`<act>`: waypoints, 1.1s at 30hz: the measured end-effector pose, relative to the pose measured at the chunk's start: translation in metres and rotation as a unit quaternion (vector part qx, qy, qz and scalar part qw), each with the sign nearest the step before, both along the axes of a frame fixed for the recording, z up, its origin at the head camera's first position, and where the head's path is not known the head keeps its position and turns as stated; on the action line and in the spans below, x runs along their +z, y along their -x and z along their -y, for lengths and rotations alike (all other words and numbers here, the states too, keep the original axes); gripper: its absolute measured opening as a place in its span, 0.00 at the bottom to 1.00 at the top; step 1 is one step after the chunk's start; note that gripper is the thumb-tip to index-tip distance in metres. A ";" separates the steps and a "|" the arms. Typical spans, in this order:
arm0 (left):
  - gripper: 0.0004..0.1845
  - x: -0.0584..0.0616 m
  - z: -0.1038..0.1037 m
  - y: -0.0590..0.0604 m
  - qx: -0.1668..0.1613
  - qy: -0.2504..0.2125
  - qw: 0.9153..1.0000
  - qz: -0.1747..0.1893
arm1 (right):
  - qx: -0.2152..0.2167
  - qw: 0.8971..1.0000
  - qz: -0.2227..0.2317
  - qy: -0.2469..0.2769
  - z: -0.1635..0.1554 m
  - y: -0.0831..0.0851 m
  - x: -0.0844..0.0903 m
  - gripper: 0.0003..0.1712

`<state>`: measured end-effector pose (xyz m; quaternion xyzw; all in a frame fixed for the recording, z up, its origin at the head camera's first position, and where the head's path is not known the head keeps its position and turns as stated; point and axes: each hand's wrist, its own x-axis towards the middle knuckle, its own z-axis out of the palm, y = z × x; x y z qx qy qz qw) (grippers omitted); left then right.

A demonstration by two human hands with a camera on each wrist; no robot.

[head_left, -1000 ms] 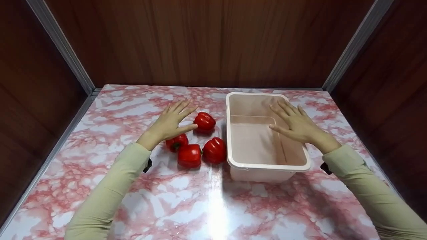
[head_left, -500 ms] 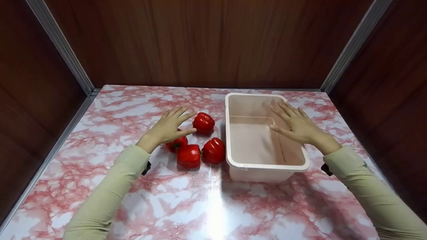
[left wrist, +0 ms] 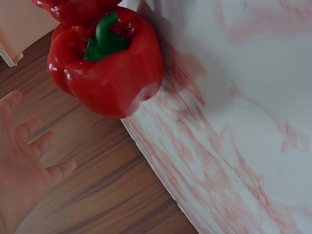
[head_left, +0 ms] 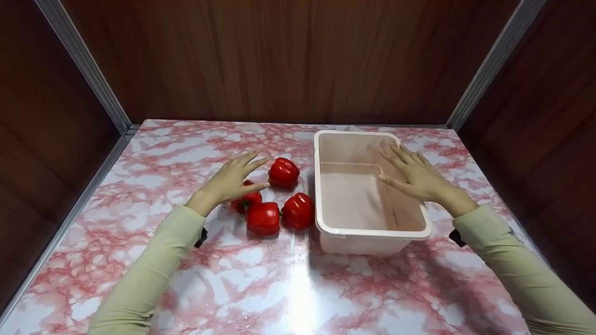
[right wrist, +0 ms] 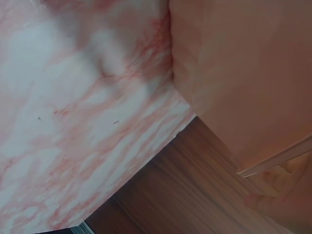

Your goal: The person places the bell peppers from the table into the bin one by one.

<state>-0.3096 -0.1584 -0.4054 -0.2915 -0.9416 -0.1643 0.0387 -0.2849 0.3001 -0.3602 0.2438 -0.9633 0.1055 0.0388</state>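
Observation:
Several red bell peppers lie in a group left of a pale pink plastic bin (head_left: 317,186). My left hand (head_left: 223,184), fingers spread and holding nothing, hovers over the group's left side. It partly covers the left pepper (head_left: 247,203); a far pepper (head_left: 283,173) lies just beyond its thumb. A front pepper (head_left: 263,218) sits beside a right pepper (head_left: 298,211) close to the bin. In the left wrist view, one pepper (left wrist: 112,83) shows its green stem. My right hand (head_left: 419,181), fingers spread and holding nothing, hovers over the bin's right rim.
The table (head_left: 223,288) has a red-and-white marbled top. Dark wood-grain panels (head_left: 279,60) rise at the back and both sides, joined by grey metal corner posts (head_left: 88,70). The bin is open at the top, with its bare floor showing.
My left hand has drawn slightly left and down, away from the far pepper. The right hand barely shifts. Peppers and bin stay in place on the table.

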 end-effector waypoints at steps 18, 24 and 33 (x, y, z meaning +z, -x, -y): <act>0.43 -0.008 0.013 -0.004 0.033 -0.011 0.998 0.043 | -0.006 1.000 0.010 0.010 -0.005 -0.001 0.002 0.38; 0.43 -0.013 0.016 -0.004 0.033 -0.012 0.998 0.045 | -0.009 1.000 0.014 0.018 -0.006 0.000 0.001 0.38; 0.41 -0.020 0.018 -0.005 0.035 -0.014 0.997 0.062 | -0.008 1.000 0.010 0.027 -0.007 0.000 -0.003 0.38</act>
